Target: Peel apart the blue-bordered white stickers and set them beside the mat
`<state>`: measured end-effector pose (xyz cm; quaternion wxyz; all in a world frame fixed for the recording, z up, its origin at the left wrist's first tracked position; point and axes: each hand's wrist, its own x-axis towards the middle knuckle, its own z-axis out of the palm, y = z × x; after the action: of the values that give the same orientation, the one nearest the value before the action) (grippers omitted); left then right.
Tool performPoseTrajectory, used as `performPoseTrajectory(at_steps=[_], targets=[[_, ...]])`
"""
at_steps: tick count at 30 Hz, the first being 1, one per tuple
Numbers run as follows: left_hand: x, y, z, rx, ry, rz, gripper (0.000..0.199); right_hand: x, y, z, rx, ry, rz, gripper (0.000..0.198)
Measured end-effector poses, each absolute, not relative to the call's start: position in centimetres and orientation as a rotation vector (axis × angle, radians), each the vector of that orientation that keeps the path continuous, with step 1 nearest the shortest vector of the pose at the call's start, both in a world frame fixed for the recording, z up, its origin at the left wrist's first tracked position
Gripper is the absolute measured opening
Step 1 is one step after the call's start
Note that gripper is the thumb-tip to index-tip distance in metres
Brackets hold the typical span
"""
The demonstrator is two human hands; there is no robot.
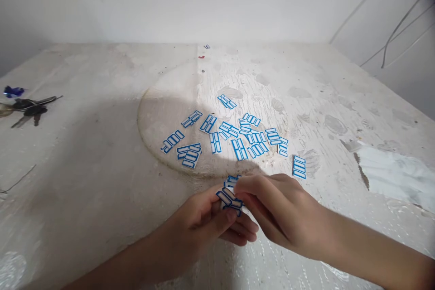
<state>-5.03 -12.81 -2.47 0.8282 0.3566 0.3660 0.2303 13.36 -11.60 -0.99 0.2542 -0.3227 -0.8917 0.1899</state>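
Observation:
My left hand [217,222] holds a few small white pieces with blue outlined bars [228,198], its thumb pressed over them and its fingers curled beneath. At their upper right edge my right hand [272,204] is closed in a pinch on another such piece [232,181]; its fingertips are partly hidden. Beyond both hands, many like pieces lie loosely scattered, some overlapping, such as a pair [190,155] on the left and a pile [256,142] in the middle. One single piece [299,166] rests apart on the right.
A clear-covered table [102,217] carries a large ring-shaped stain. Keys [34,108] and a shiny blue wrapper [13,91] lie at the left, a thin wire [20,179] nearer. On the right is a torn pale sheet [394,174]. A white wall [190,4] stands behind.

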Motion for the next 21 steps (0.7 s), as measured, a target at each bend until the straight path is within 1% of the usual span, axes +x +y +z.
performPoseTrajectory(at_steps=[2,3,5,7,9,11,13,16,21], targets=[[-5.0,-12.8,-2.5,0.76,0.79,0.483,0.018,13.4,-11.6,-0.7,-0.928,-2.372,0.503,0.01],[-5.0,-12.8,-2.5,0.761,0.795,0.479,0.019,13.4,-11.5,-0.5,-0.975,-2.313,0.553,0.012],[-5.0,-12.8,-2.5,0.756,0.813,0.467,0.021,13.7,-11.2,0.0,-1.065,-2.134,0.748,0.01],[-5.0,-12.8,-2.5,0.755,0.833,0.454,0.022,13.9,-10.8,0.6,-1.119,-1.941,0.999,0.003],[-5.0,-12.9,-2.4,0.761,0.839,0.442,0.022,14.1,-10.4,1.1,-1.132,-1.836,1.232,0.007],[-5.0,-12.9,-2.3,0.774,0.831,0.433,0.023,14.1,-10.2,1.4,-1.142,-1.842,1.368,0.012],[-5.0,-13.0,-2.2,0.785,0.819,0.425,0.022,14.0,-10.1,1.3,-1.15,-1.913,1.399,0.013],[-5.1,-12.9,-2.2,0.815,0.798,0.397,0.022,13.7,-10.3,0.7,-1.166,-1.998,1.349,0.014],[-5.2,-12.7,-2.1,0.834,0.768,0.353,0.023,13.3,-10.4,-0.3,-1.232,-1.982,1.322,0.014]])
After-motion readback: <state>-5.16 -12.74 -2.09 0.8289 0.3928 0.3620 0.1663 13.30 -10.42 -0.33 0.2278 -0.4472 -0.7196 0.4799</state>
